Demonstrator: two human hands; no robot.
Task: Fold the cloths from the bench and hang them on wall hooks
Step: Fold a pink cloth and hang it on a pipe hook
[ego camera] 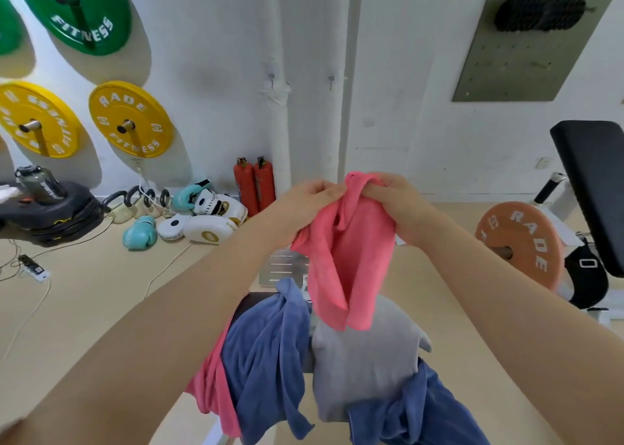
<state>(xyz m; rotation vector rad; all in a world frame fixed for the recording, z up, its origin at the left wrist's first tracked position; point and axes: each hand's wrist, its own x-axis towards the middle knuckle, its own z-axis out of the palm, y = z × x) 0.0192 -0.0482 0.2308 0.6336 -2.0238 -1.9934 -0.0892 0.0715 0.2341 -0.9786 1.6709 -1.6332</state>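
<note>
**Pink cloth held up in both hands over the bench**

Head view. Pink cloth (pixel 341 248) is at centre frame, raised above the bench (pixel 244 304) and hanging free below the hands. The left hand (pixel 309 201) pinches its top edge from the 9 o'clock side, fingers curled onto the fabric. The right hand (pixel 398 204) grips the bunched top from the 3 o'clock side, fingers wrapped round it. The two hands are just beside each other, with a fold of cloth between them.

On the bench, at 6 o'clock of the held cloth, lie more cloths in a loose heap: a blue cloth (pixel 266 353), a grey cloth (pixel 364 360) touching it on the 3 o'clock side, a second blue cloth (pixel 422 411) at the lower right, and a second pink cloth (pixel 212 387) draped off the left edge.

At 12 o'clock, two wall hooks (pixel 271 79) sit on the white wall, bare. Two red extinguishers (pixel 255 183) stand on the floor at 10 o'clock. Yellow plates (pixel 130 118) hang on the wall at upper left.
</note>
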